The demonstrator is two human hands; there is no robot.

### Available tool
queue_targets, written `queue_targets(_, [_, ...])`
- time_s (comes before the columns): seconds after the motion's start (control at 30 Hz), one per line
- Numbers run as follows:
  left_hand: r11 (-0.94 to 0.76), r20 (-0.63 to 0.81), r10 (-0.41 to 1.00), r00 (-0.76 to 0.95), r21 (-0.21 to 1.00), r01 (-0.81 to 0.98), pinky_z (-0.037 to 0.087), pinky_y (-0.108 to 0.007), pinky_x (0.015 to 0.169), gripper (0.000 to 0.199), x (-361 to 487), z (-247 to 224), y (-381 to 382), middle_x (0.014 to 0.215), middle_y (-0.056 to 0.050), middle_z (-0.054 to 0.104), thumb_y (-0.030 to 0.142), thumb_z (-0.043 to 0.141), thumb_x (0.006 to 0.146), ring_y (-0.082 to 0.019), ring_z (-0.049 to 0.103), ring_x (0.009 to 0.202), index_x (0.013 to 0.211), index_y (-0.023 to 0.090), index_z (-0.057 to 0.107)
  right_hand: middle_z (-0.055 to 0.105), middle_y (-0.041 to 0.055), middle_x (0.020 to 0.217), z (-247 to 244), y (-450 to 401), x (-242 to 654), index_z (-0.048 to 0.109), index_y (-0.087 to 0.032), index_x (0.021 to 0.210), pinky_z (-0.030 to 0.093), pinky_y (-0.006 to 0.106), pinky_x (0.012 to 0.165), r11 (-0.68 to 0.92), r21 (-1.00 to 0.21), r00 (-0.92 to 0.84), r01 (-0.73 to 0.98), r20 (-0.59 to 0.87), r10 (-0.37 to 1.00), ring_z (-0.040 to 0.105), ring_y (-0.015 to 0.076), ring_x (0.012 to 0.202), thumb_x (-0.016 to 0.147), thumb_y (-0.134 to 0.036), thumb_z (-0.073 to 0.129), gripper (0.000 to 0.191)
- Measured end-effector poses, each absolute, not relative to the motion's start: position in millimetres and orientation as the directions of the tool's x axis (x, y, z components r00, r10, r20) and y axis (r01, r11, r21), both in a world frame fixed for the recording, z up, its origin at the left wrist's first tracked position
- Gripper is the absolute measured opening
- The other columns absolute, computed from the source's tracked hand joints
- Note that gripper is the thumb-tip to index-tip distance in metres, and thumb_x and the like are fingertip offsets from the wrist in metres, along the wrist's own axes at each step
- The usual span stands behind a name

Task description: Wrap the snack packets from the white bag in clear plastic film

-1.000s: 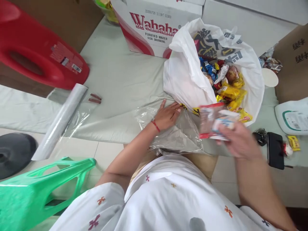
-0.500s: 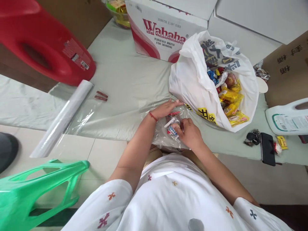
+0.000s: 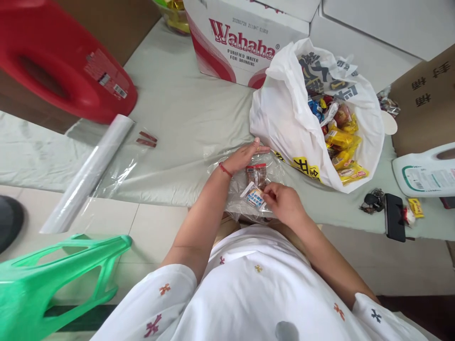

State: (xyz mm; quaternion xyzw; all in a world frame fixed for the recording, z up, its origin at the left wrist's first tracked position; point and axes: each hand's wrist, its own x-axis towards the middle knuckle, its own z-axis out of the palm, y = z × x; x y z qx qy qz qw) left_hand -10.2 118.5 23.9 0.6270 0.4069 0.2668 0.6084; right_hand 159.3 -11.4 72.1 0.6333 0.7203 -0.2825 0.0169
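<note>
On a sheet of clear plastic film (image 3: 237,194) lie two small snack packets, close together. One is a brown packet with a red edge (image 3: 256,175); nearer me is a white snack packet with blue lettering (image 3: 254,197). My left hand (image 3: 243,157) rests on the film's far left part, fingers stretched out, holding nothing. My right hand (image 3: 284,201) has its thumb and fingers pinched at the right edge of the white packet. Beyond my hands stands an open white plastic bag (image 3: 277,113), with several wrapped snacks (image 3: 339,142) inside.
To the left lie a film roll (image 3: 88,173) and two dark red strips (image 3: 147,138). A red jug (image 3: 88,80), a Wahaha carton (image 3: 241,52) and a white bottle (image 3: 426,175) stand around. Keys (image 3: 372,201) and a phone (image 3: 394,217) lie right. A green stool (image 3: 31,279) stands lower left.
My right hand has drawn back slightly to the right, uncovering more of the white packet. My left hand stays on the film, its thumb now raised apart from the fingers.
</note>
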Motion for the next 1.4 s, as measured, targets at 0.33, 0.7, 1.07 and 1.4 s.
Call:
queue_targets(0.33, [-0.045, -0.160, 0.832, 0.531, 0.935, 0.352, 0.022, -0.044, 0.135, 0.093, -6.8, 20.4, 118.0, 0.150, -0.004, 0.065, 0.075, 0.004, 0.101, -0.025, 0.042, 0.157, 0.136, 0.023, 0.072, 0.071, 0.0074, 0.091, 68.9, -19.0, 154.8, 0.066, -0.022, 0.095, 0.038, 0.030, 0.065, -0.041, -0.348, -0.103, 0.936, -0.384, 0.917, 0.066, 0.0225, 0.077, 0.096, -0.044, 0.067, 0.022])
queue_targets(0.7, [0.004, -0.170, 0.829, 0.533, 0.955, 0.298, 0.037, -0.043, 0.128, 0.099, -1.1, 23.3, 116.1, 0.152, -0.009, 0.063, 0.068, -0.010, 0.101, -0.025, 0.055, 0.147, 0.150, 0.018, 0.060, 0.065, 0.0004, 0.075, 50.1, 41.4, 153.7, 0.060, -0.022, 0.096, 0.031, 0.028, 0.062, -0.118, -0.612, -0.050, 0.782, -0.250, 0.967, 0.057, 0.0179, 0.069, 0.100, -0.044, 0.057, 0.023])
queue_targets(1.07, [-0.401, -0.111, 0.677, 0.727, 0.773, 0.491, -0.001, -0.058, 0.133, 0.055, -10.6, 9.1, 126.7, 0.164, -0.008, 0.051, 0.055, 0.047, 0.101, -0.029, 0.034, 0.160, 0.145, 0.027, 0.063, 0.073, 0.0096, 0.105, 108.7, 60.6, 258.5, 0.072, -0.021, 0.109, 0.049, 0.038, 0.086, 0.022, -0.443, 0.059, 0.896, 0.168, 0.984, 0.066, 0.0259, 0.097, 0.103, -0.039, 0.047, 0.031])
queue_targets(1.4, [-0.386, -0.102, 0.701, 0.705, 0.778, 0.496, 0.002, -0.055, 0.134, 0.055, -9.4, 7.8, 126.4, 0.162, -0.007, 0.053, 0.053, 0.050, 0.099, -0.028, 0.039, 0.158, 0.146, 0.027, 0.063, 0.067, 0.0167, 0.129, 111.0, 125.1, 353.2, 0.074, -0.021, 0.115, 0.048, 0.042, 0.084, 0.087, -0.246, -0.016, 0.965, 0.278, 0.960, 0.062, 0.0267, 0.106, 0.092, -0.046, 0.069, 0.034])
